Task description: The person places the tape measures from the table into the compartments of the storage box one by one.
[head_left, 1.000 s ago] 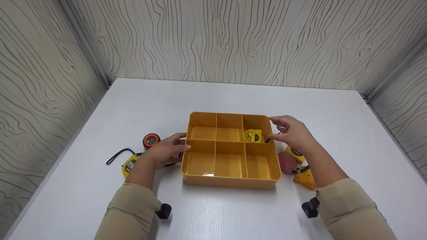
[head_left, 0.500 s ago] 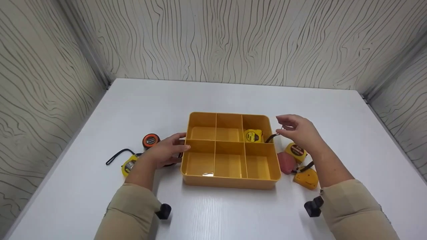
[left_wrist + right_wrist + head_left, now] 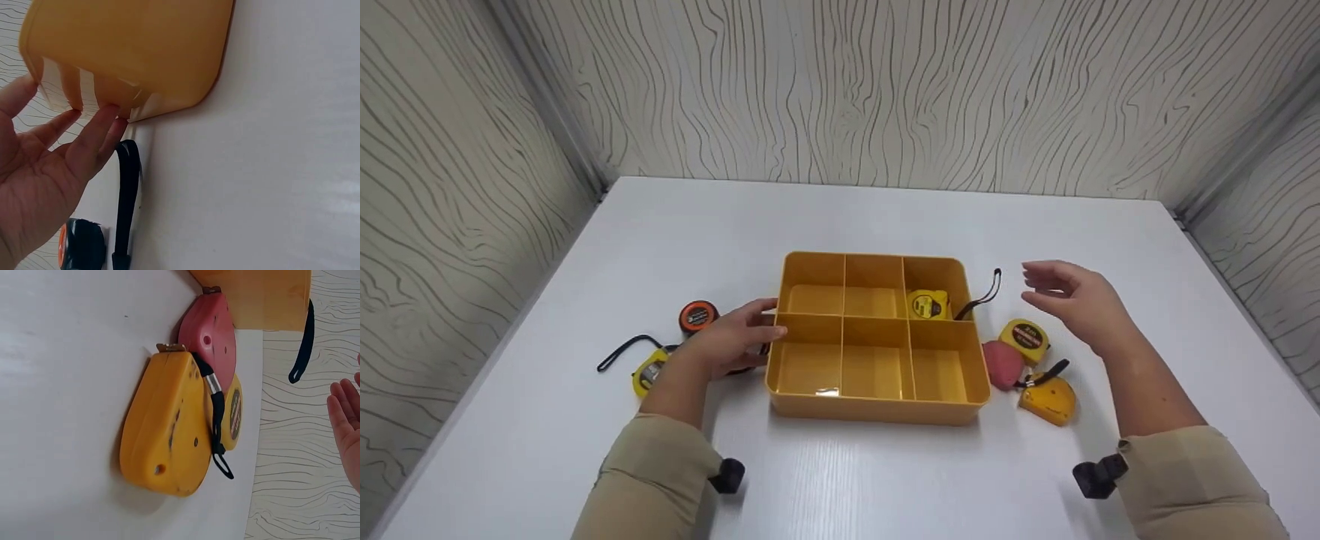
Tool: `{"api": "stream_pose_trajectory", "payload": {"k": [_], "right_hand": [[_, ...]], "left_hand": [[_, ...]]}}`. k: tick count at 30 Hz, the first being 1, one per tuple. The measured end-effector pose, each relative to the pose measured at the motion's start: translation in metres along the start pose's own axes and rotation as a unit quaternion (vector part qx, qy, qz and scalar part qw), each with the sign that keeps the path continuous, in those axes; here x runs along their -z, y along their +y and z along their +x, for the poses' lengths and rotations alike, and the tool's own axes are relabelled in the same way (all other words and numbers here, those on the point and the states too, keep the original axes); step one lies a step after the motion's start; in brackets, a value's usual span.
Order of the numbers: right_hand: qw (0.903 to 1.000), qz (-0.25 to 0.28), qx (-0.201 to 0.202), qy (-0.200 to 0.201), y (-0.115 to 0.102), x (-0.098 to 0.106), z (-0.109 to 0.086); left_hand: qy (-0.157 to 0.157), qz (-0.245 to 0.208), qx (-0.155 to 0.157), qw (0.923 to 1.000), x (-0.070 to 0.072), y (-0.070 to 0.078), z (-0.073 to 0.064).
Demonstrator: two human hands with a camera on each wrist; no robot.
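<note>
A yellow box with several compartments stands on the white table. My left hand holds its left side, thumb at the rim and fingertips against the outer wall. A yellow tape measure sits in the back right compartment, its black wrist strap hanging over the right rim. To the right of the box, my right hand is raised with loosely bent fingers and holds nothing. Below it lie a round-label yellow tape measure, a red tape measure and an orange-yellow one with a strap.
Left of the box lie an orange-and-black tape measure and a yellow tape measure with a black strap, partly hidden by the left arm. Patterned walls enclose the table at the back and sides.
My right hand has let go of the black strap and moved right, away from the box. The strap now stands free over the rim. My left hand stays at the box's left side.
</note>
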State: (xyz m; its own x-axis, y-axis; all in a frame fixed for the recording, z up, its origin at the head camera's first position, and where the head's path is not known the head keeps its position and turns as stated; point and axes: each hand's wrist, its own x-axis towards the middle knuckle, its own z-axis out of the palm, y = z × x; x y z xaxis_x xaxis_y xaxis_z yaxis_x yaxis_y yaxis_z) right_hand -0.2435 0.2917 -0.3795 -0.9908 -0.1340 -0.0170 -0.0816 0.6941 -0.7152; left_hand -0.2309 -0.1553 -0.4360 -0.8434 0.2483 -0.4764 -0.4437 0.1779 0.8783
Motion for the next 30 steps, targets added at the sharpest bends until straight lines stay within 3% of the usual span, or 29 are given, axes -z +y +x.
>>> {"api": "stream_pose_trajectory", "payload": {"k": [12, 18, 30], "right_hand": [[0.9994, -0.031, -0.015, -0.01, 0.027, 0.014, -0.024], [0.9975, -0.058, -0.019, -0.037, 0.041, 0.015, -0.041], [0.9908, -0.055, -0.063, -0.107, 0.064, 0.011, -0.059]], "left_hand": [[0.003, 0.002, 0.005, 1.0, 0.0, 0.001, -0.002], [-0.003, -0.006, 0.0, 1.0, 0.0, 0.0, -0.001], [0.003, -0.002, 0.005, 1.0, -0.001, 0.002, -0.003]]}}
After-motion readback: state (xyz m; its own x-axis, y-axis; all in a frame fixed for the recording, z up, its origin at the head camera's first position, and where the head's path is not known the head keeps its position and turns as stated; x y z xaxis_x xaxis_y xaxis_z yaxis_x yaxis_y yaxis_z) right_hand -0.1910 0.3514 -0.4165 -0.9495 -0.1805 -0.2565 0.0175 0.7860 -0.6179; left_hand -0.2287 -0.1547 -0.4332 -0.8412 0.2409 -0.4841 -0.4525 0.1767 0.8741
